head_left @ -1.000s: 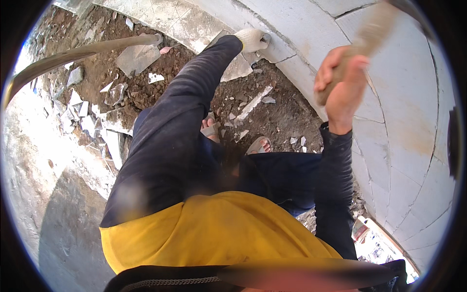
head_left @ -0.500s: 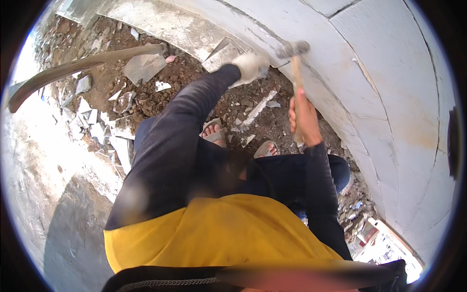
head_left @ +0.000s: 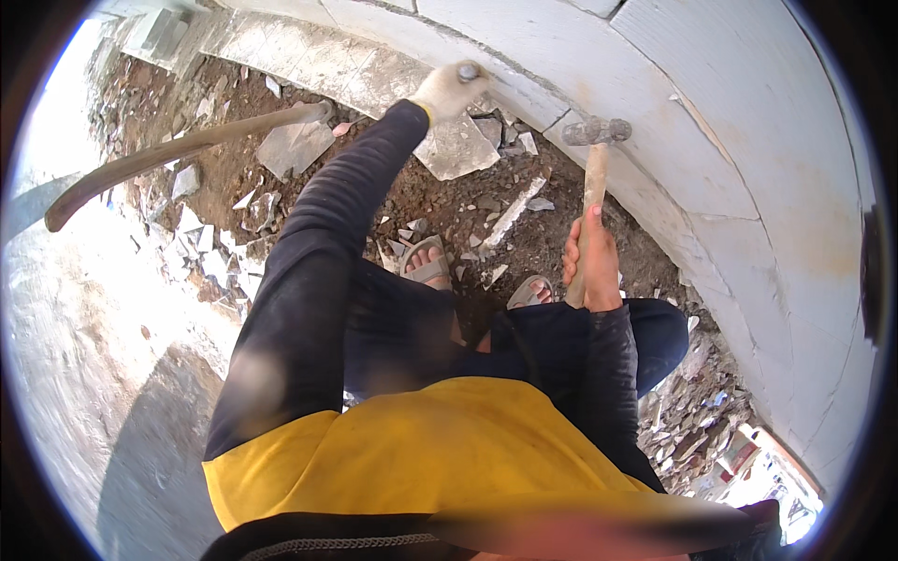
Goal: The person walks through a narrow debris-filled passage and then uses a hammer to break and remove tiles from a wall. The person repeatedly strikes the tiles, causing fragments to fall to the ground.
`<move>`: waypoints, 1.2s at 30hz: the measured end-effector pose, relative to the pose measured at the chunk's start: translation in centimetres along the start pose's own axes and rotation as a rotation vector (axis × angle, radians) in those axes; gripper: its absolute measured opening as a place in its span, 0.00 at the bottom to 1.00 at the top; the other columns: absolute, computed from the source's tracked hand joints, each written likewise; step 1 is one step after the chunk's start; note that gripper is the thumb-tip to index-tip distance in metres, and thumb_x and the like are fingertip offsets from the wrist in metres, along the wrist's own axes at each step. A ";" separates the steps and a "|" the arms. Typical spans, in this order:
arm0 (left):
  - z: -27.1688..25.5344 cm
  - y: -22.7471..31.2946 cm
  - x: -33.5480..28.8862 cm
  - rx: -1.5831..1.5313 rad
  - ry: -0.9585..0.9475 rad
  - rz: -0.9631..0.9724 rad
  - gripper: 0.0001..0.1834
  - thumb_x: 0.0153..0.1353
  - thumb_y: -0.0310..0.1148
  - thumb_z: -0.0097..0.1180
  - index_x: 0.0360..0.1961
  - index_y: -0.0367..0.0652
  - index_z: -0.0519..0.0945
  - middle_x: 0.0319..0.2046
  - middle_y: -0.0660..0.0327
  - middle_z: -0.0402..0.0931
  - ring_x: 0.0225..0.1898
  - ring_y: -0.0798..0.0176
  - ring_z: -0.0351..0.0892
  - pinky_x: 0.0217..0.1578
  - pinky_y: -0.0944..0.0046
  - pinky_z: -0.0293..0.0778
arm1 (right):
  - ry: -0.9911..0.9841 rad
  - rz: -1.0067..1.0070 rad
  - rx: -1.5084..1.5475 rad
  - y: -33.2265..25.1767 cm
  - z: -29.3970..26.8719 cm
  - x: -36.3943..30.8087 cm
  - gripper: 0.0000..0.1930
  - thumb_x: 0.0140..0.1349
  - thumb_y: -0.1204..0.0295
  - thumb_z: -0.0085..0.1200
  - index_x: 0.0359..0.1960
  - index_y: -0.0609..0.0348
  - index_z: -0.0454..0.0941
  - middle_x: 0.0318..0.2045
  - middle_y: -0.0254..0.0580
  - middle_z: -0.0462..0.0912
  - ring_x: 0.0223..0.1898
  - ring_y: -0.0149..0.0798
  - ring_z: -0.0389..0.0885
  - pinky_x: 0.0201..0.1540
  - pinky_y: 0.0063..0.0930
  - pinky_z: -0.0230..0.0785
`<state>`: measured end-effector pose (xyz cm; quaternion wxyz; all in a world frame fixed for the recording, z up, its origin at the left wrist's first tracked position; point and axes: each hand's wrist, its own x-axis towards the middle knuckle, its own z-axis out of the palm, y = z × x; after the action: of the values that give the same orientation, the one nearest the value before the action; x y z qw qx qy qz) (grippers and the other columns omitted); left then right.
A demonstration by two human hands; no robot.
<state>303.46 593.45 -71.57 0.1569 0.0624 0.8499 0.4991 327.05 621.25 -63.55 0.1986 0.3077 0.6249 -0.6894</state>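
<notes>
My left hand (head_left: 445, 92), in a pale work glove, is closed around a chisel (head_left: 468, 71); only its round metal end shows, seen end-on, and its tip is hidden. It is by the foot of the white block wall (head_left: 711, 122), above a broken slab piece (head_left: 460, 150). Bare and wrapped round a wooden handle, my right hand (head_left: 595, 260) holds a hammer (head_left: 596, 133) upright in view. The grey hammer head is in front of the wall's lower edge, apart from the chisel.
A long curved wooden handle (head_left: 178, 148) lies across the rubble at left, beside a flat grey slab (head_left: 295, 148). Broken tile shards (head_left: 201, 243) and loose soil surround my sandalled feet (head_left: 427, 265). A pale ledge (head_left: 309, 58) runs along the wall's base.
My left hand has moved away to the upper left from the wall's foot, uncovering the slab piece and small shards. The hammer has drawn apart from it, lower and to the right.
</notes>
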 end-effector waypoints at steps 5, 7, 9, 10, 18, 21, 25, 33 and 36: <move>2.3 -1.7 -0.1 -0.134 -0.030 0.023 0.19 0.67 0.42 0.63 0.51 0.38 0.85 0.44 0.57 0.86 0.47 0.62 0.83 0.52 0.59 0.77 | -0.001 -0.014 -0.012 0.5 -0.4 -0.2 0.30 0.76 0.35 0.42 0.34 0.52 0.68 0.16 0.27 0.66 0.13 0.25 0.64 0.13 0.24 0.61; 4.8 -2.1 -0.6 -0.208 -0.024 0.011 0.16 0.65 0.40 0.65 0.45 0.38 0.85 0.36 0.61 0.85 0.38 0.68 0.80 0.45 0.62 0.76 | 0.000 -0.022 -0.022 0.6 -0.7 -0.2 0.30 0.76 0.36 0.43 0.34 0.52 0.68 0.16 0.27 0.66 0.13 0.24 0.65 0.13 0.23 0.61; 6.1 -2.1 -0.7 -0.241 0.013 0.037 0.16 0.65 0.40 0.65 0.45 0.40 0.86 0.34 0.60 0.85 0.37 0.67 0.81 0.44 0.62 0.76 | 0.013 -0.021 -0.038 0.7 -0.8 -0.2 0.30 0.76 0.36 0.43 0.34 0.52 0.68 0.16 0.27 0.66 0.13 0.25 0.65 0.13 0.24 0.62; 6.5 -2.0 -0.6 -0.230 0.015 0.061 0.16 0.65 0.41 0.64 0.46 0.40 0.85 0.34 0.60 0.84 0.37 0.66 0.81 0.44 0.62 0.76 | 0.020 -0.033 -0.056 0.6 -0.8 -0.2 0.30 0.76 0.36 0.43 0.34 0.52 0.68 0.16 0.27 0.67 0.13 0.25 0.65 0.13 0.24 0.62; 2.9 -2.0 1.4 0.192 -0.085 0.144 0.20 0.68 0.45 0.64 0.54 0.44 0.85 0.45 0.55 0.88 0.44 0.59 0.87 0.50 0.55 0.80 | 0.002 -0.049 -0.070 0.9 -0.9 -0.3 0.30 0.77 0.37 0.44 0.34 0.53 0.69 0.16 0.27 0.67 0.13 0.24 0.65 0.14 0.23 0.62; -0.7 -1.7 3.0 0.150 -0.156 0.110 0.16 0.66 0.41 0.63 0.50 0.44 0.86 0.43 0.56 0.87 0.44 0.60 0.85 0.51 0.58 0.79 | -0.009 -0.051 -0.102 1.3 -1.0 -0.2 0.29 0.77 0.38 0.43 0.35 0.53 0.69 0.16 0.27 0.66 0.13 0.24 0.65 0.14 0.23 0.62; -4.0 -1.5 3.2 0.145 -0.095 0.129 0.13 0.63 0.36 0.62 0.45 0.43 0.87 0.42 0.57 0.87 0.44 0.62 0.84 0.52 0.60 0.78 | -0.018 -0.036 -0.173 1.9 -0.9 0.1 0.29 0.78 0.38 0.43 0.34 0.53 0.69 0.16 0.28 0.66 0.12 0.25 0.65 0.13 0.24 0.62; -2.4 -2.8 4.2 -0.024 -0.093 0.166 0.13 0.60 0.34 0.62 0.44 0.42 0.88 0.39 0.58 0.87 0.42 0.63 0.84 0.49 0.60 0.77 | -0.029 -0.065 -0.298 1.5 0.7 0.0 0.29 0.78 0.39 0.41 0.33 0.53 0.69 0.16 0.28 0.66 0.11 0.26 0.65 0.13 0.24 0.61; -2.2 -3.1 4.9 0.005 -0.044 0.194 0.16 0.60 0.37 0.61 0.46 0.41 0.87 0.39 0.55 0.88 0.42 0.57 0.86 0.48 0.58 0.78 | -0.041 -0.178 -0.353 -1.2 2.7 -0.3 0.29 0.79 0.39 0.40 0.33 0.53 0.70 0.16 0.28 0.66 0.12 0.25 0.65 0.13 0.23 0.62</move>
<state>298.29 591.39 -74.29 0.1265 0.1557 0.8376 0.5081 326.03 618.73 -62.42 0.2004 0.1973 0.7566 -0.5903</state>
